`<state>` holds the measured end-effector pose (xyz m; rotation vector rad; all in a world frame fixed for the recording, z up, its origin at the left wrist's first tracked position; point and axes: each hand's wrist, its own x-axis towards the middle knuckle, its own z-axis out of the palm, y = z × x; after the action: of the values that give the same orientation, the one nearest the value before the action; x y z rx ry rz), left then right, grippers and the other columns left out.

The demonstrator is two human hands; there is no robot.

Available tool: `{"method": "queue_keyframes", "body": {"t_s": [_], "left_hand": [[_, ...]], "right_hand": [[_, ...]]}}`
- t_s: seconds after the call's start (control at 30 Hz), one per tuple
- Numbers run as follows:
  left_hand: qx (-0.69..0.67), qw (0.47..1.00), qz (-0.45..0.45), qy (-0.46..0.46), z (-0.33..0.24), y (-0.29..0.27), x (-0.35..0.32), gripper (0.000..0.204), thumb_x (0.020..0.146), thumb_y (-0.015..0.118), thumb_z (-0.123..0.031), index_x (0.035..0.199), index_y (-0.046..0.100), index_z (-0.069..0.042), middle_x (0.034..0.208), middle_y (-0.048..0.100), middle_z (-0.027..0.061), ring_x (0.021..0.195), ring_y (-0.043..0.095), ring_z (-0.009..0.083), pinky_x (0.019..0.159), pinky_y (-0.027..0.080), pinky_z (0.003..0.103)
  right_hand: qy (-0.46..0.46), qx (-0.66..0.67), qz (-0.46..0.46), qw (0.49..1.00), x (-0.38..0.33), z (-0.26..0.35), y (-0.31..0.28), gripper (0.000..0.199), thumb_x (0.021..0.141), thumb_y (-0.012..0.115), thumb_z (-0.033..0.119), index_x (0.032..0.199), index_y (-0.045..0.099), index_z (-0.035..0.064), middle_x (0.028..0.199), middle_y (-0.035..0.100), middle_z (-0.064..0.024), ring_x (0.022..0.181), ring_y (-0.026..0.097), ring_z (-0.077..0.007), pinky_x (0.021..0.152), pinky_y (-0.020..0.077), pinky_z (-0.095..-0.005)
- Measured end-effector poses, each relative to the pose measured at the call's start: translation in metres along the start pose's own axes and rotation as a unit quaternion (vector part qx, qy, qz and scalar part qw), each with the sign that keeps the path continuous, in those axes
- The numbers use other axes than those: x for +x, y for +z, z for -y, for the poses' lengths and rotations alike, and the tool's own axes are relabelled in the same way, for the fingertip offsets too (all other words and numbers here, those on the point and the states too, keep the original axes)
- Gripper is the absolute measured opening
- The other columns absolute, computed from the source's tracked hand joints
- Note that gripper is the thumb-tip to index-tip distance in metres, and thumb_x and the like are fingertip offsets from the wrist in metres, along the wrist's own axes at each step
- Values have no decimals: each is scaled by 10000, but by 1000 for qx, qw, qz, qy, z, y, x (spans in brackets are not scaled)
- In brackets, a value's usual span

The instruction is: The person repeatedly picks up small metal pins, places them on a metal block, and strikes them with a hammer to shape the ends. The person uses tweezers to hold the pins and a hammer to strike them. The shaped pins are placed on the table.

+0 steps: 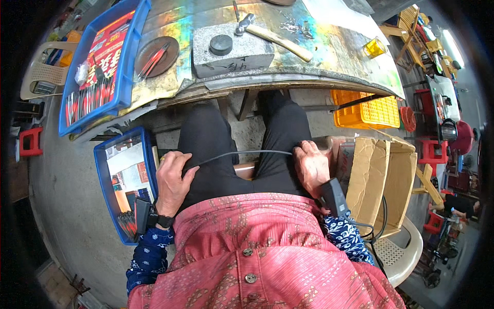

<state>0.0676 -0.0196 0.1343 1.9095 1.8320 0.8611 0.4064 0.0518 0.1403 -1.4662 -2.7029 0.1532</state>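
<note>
My left hand (173, 180) rests on my left thigh with thumb and fingers apart. On the outer side of my right thigh lies my right hand (312, 167), its fingers loosely bent and partly hidden underneath. A thin dark cable (242, 153) spans both thighs and runs out of sight at each hand; neither hand visibly grips it. A dark device is strapped at each wrist. Ahead, a worktable (339, 62) carries a grey stone block (234, 64) with a black round disc (221, 45) and a hammer (278, 41) on top.
A blue tray (126, 85) of red-and-black tools and a brown round dish (167, 59) with similar ones stand left on the table. A yellow cup (374, 48) is at right. Beside me are a blue bin (110, 193), a cardboard box (368, 175) on a chair and a yellow crate (365, 113).
</note>
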Motion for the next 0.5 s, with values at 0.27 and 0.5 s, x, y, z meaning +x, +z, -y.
{"method": "queue_keyframes", "body": {"t_s": [0.27,0.5], "left_hand": [[0,1000,-6,6,-2,4,3,285,723,746,-56,981,652,17,927,586,142,873,580,326,762,466,397],[8,1000,-18,10,-1,6,3,298,707,758,-60,982,664,7,933,585,133,875,582,316,769,468,392]], "right_hand": [[-11,-30,31,999,7,-3,4,136,774,573,128,859,626,37,973,587,-125,934,577,-279,770,489,-390],[63,163,52,983,4,-4,-17,196,758,590,-22,951,570,4,932,595,-188,875,587,-379,735,494,-415]]}}
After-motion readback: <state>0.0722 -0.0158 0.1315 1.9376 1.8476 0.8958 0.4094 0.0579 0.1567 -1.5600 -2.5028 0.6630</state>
